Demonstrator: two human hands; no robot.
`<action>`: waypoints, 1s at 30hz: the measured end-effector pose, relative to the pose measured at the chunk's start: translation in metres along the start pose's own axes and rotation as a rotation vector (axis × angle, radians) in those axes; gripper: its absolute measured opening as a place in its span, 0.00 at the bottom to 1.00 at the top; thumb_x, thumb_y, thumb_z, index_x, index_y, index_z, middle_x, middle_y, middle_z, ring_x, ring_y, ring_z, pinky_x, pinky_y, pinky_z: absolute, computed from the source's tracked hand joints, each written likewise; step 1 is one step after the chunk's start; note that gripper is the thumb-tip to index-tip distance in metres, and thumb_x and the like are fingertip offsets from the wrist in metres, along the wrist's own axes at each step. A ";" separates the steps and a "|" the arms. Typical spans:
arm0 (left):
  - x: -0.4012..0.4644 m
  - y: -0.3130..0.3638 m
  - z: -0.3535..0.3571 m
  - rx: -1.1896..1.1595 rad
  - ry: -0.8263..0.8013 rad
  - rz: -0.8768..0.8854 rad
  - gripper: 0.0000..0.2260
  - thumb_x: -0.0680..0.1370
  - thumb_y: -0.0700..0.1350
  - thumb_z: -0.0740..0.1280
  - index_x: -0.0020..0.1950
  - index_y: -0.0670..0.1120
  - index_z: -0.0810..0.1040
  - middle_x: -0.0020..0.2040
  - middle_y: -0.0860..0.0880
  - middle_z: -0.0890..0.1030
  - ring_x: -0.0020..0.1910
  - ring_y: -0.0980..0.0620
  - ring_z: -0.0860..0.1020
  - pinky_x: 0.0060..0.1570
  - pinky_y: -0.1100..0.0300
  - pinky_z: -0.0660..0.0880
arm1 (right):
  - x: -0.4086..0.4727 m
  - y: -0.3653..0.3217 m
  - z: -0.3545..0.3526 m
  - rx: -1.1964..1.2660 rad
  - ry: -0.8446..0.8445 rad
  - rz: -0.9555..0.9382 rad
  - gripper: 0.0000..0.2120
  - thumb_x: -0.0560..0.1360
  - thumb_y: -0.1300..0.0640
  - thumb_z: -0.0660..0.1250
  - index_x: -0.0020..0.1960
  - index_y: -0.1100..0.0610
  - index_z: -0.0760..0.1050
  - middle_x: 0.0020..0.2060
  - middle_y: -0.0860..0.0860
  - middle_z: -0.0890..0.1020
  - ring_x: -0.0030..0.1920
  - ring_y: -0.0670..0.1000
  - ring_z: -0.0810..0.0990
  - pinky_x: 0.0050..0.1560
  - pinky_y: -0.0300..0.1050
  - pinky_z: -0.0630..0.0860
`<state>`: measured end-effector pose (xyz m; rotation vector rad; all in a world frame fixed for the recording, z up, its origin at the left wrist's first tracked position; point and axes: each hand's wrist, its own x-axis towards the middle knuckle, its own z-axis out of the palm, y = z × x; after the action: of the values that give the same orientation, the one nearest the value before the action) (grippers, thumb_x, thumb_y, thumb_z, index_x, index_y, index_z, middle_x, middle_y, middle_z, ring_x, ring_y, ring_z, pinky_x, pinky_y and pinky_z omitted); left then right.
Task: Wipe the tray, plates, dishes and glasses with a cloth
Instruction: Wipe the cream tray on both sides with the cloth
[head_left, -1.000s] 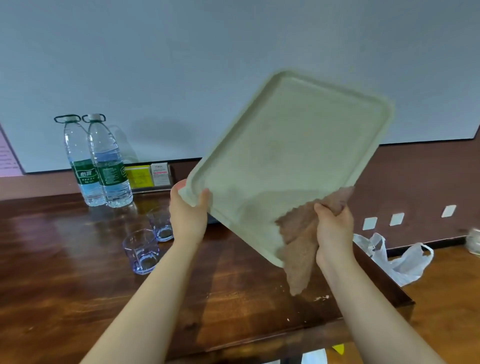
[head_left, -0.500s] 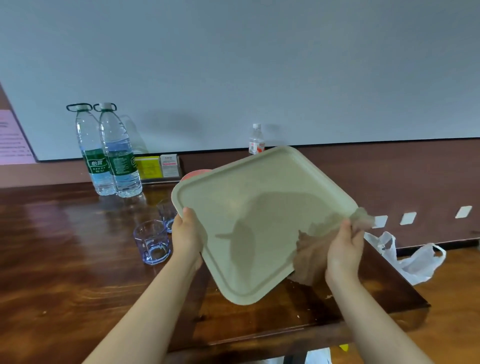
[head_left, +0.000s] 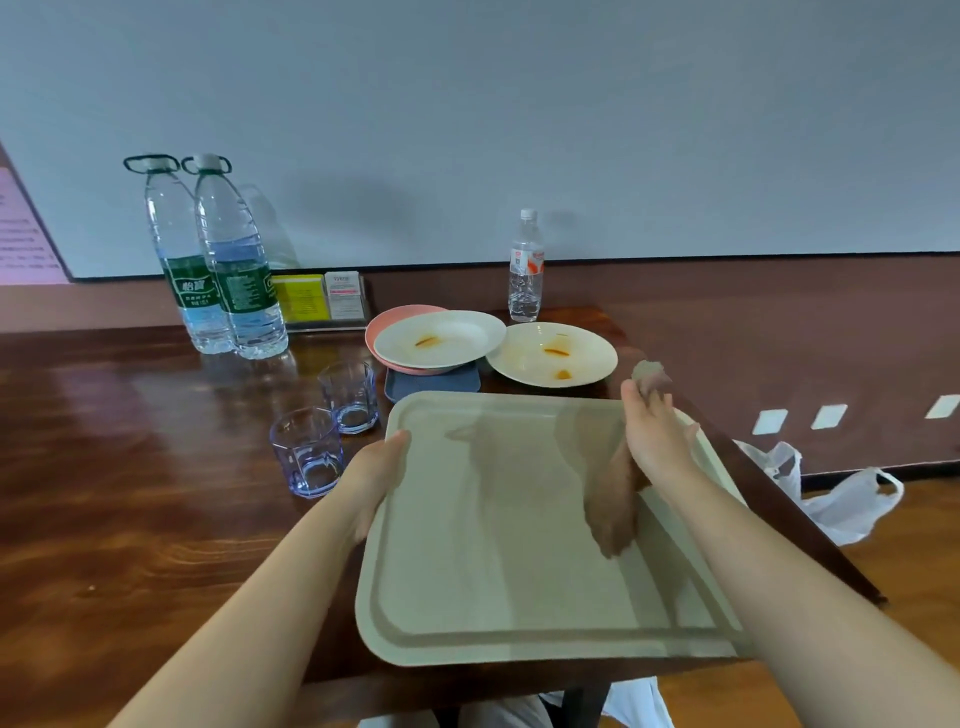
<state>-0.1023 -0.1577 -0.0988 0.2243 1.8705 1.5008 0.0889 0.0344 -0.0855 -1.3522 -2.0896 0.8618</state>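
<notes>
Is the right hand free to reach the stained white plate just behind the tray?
Probably yes: the right hand, gripping the cloth, hovers over the tray near that plate, nothing between.

The tray (head_left: 498, 545) is showing a pale beige-green. The cloth (head_left: 613, 499) is looking mottled brown. Two white plates (head_left: 441, 338) (head_left: 550, 353) are carrying orange smears, the left one sitting on a pink plate (head_left: 379, 325) over a grey-blue dish (head_left: 431, 382). The glasses (head_left: 309, 452) (head_left: 350, 395) are glinting clear with a blue-violet tint. The counter (head_left: 130, 467) is gleaming dark reddish-brown with wood grain.
</notes>
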 end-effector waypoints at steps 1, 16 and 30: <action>0.004 -0.004 -0.001 -0.001 0.005 -0.005 0.18 0.78 0.53 0.59 0.60 0.42 0.77 0.54 0.41 0.81 0.54 0.40 0.79 0.61 0.43 0.73 | 0.002 0.001 0.004 -0.125 -0.016 -0.020 0.27 0.81 0.44 0.41 0.77 0.55 0.50 0.76 0.52 0.53 0.76 0.54 0.46 0.72 0.62 0.37; 0.025 -0.026 -0.003 0.266 0.222 0.216 0.10 0.73 0.35 0.63 0.52 0.43 0.78 0.42 0.48 0.81 0.45 0.43 0.79 0.45 0.51 0.79 | 0.038 -0.009 -0.016 -0.393 0.220 -0.078 0.31 0.80 0.41 0.42 0.77 0.58 0.47 0.77 0.56 0.49 0.76 0.58 0.46 0.74 0.58 0.43; 0.040 -0.031 0.000 0.552 0.241 0.312 0.20 0.77 0.35 0.57 0.69 0.40 0.66 0.60 0.41 0.77 0.54 0.41 0.76 0.49 0.57 0.69 | 0.060 0.042 0.049 -0.711 -0.182 -0.098 0.28 0.81 0.47 0.42 0.75 0.65 0.51 0.75 0.60 0.56 0.75 0.55 0.53 0.75 0.49 0.50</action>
<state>-0.1221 -0.1452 -0.1432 0.6387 2.5149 1.2057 0.0575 0.0912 -0.1452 -1.5175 -2.7248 0.1890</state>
